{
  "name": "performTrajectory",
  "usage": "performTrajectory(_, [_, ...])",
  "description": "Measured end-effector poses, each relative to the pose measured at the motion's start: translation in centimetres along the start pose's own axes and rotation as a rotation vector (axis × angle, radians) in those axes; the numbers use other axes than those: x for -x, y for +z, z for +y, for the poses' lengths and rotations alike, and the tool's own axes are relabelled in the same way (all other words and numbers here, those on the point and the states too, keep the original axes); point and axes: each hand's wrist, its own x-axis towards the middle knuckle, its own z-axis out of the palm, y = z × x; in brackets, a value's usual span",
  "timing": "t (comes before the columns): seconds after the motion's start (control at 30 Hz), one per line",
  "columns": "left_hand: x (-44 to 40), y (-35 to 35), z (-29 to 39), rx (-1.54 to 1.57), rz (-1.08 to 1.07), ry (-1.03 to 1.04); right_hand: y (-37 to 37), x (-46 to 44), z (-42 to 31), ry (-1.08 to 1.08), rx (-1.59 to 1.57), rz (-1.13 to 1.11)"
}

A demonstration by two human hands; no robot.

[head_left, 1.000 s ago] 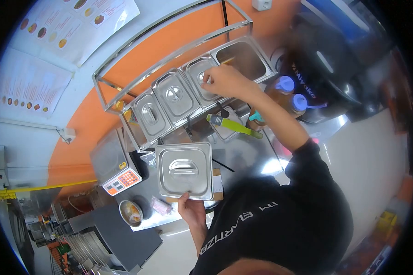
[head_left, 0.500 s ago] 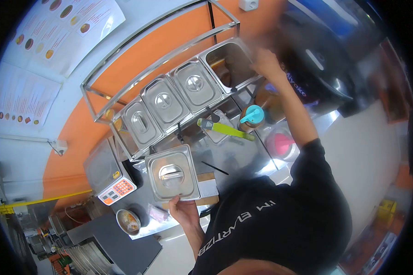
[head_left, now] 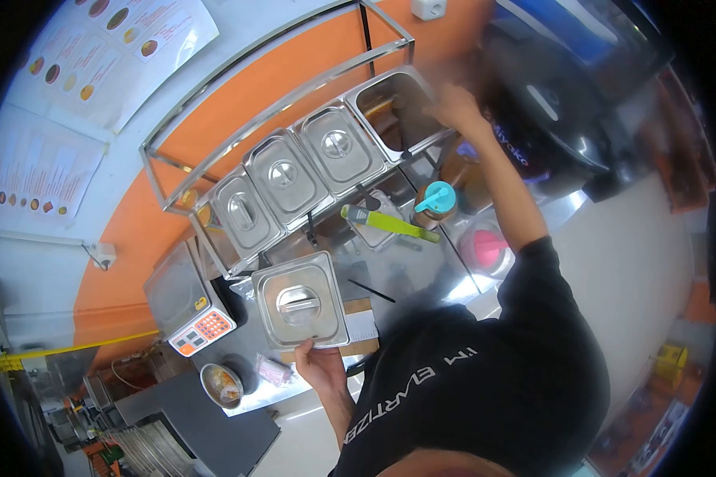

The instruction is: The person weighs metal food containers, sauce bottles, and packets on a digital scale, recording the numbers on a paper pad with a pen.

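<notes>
A square stainless-steel lid (head_left: 300, 298) with a recessed handle is held level by its near edge in my left hand (head_left: 321, 367), thumb on top and fingers underneath. Up at the right, my right hand (head_left: 457, 109) is closed beside the uncovered steel food pan (head_left: 371, 97). Brown liquid (head_left: 383, 126) shows inside that pan, partly behind a dark blurred shape. What my right fingers grip is smeared and cannot be made out. Three covered pans, the nearest with a lid (head_left: 338, 143), continue the row to the left.
Green-handled tongs (head_left: 390, 224), a jar with a turquoise lid (head_left: 436, 200) and a pink-topped container (head_left: 485, 248) stand close below the pans. A scale (head_left: 203, 326) and a bowl of food (head_left: 222, 385) are at left. A black Miyako appliance (head_left: 525, 119) borders the right; a metal rail (head_left: 278, 103) runs behind.
My right hand has shifted very slightly left at the uncovered pan, and the dark shape there has moved a little. My left hand keeps the lid in nearly the same place.
</notes>
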Motion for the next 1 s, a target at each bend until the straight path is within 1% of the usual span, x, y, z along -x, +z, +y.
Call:
performTrajectory(0.07, [0.1, -0.3, 0.0, 0.017, -0.009, 0.01, -0.3, 0.4, -0.1, -0.041, 0.003, 0.075])
performTrajectory(0.17, [-0.1, -0.9, 0.0, 0.019, -0.035, 0.025, -2.2, 0.4, -0.4, 0.012, -0.133, -0.081])
performTrajectory(0.27, [-0.5, -1.3, -0.1, 0.054, -0.014, -0.005, -2.3, 0.2, -0.2, -0.019, -0.205, -0.081])
performTrajectory(0.37, [-0.3, -1.2, 0.1, 0.023, -0.003, -0.009, -1.0, 0.1, 0.8, -0.107, -0.297, 0.032])
performTrajectory(0.47, [0.0, -0.9, 0.3, 0.026, -0.031, 0.018, -2.2, 0.2, 1.3, -0.073, -0.385, -0.039])
performTrajectory(0.5, [0.1, -1.1, 0.4, 0.034, -0.033, 0.019, -2.7, 0.3, 1.6, -0.114, -0.425, -0.027])
performTrajectory(0.57, [0.3, -1.8, 0.6, 0.059, -0.029, 0.028, -5.1, 1.4, 0.5, -0.084, -0.423, -0.049])
performTrajectory(0.6, [0.5, -2.0, 0.8, 0.072, -0.045, 0.03, -6.1, 1.9, 0.2, -0.107, -0.422, -0.035])
performTrajectory(0.63, [0.7, -2.3, 0.9, 0.085, -0.059, 0.035, -8.0, 2.7, -0.9, -0.065, -0.361, -0.064])
performTrajectory(0.7, [1.0, -3.3, 1.4, 0.113, -0.075, 0.03, -10.0, 3.4, -1.0, -0.132, -0.309, -0.043])
performTrajectory(0.73, [1.0, -4.0, 1.4, 0.116, -0.047, 0.027, -11.3, 4.5, -2.1, -0.192, -0.266, -0.008])
performTrajectory(0.77, [1.0, -5.0, 1.4, 0.122, -0.012, 0.032, -12.3, 5.0, -2.9, -0.173, -0.341, -0.081])
performTrajectory(0.8, [1.0, -6.1, 1.4, 0.128, 0.026, 0.039, -13.1, 4.8, -3.0, -0.166, -0.289, -0.137])
performTrajectory(0.87, [0.9, -8.2, 1.6, 0.174, 0.09, 0.058, -14.0, 5.8, -4.8, -0.302, -0.369, -0.178])
performTrajectory(0.93, [1.3, -9.9, 2.4, 0.193, 0.124, 0.064, -14.4, 7.4, -8.4, -0.276, -0.455, -0.218])
performTrajectory(1.0, [1.9, -11.7, 3.2, 0.221, 0.135, 0.093, -14.9, 10.0, -12.6, -0.314, -0.475, -0.282])
